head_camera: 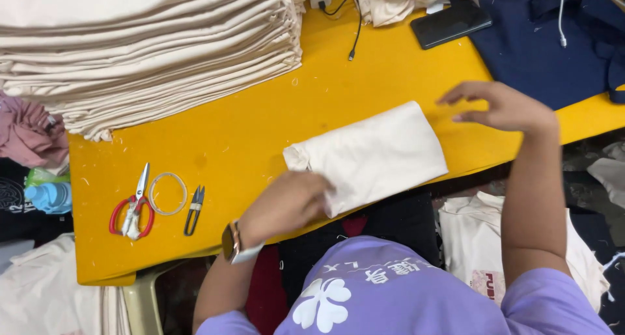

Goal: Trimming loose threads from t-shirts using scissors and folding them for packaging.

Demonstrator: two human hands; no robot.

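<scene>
Already my left hand presses flat on the folded cream cotton cloth bag near the yellow surface's front edge, my right hand hovering spread beside it, stacking left.

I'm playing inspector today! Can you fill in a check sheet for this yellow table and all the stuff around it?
Surface: yellow table, with thread scraps scattered on it.
Job's things: folded cream cloth lying at the table's near edge.
Clutter: tall stack of folded cream cloth, red-handled scissors, thread snips, a pale ring, a dark phone, navy fabric.
Grippers: left hand rests on the cloth's near corner; right hand hovers open just past its far end.
Cables: black cable, white cable.
Surroundings: more cloth piled below the table; a blue bottle.
</scene>
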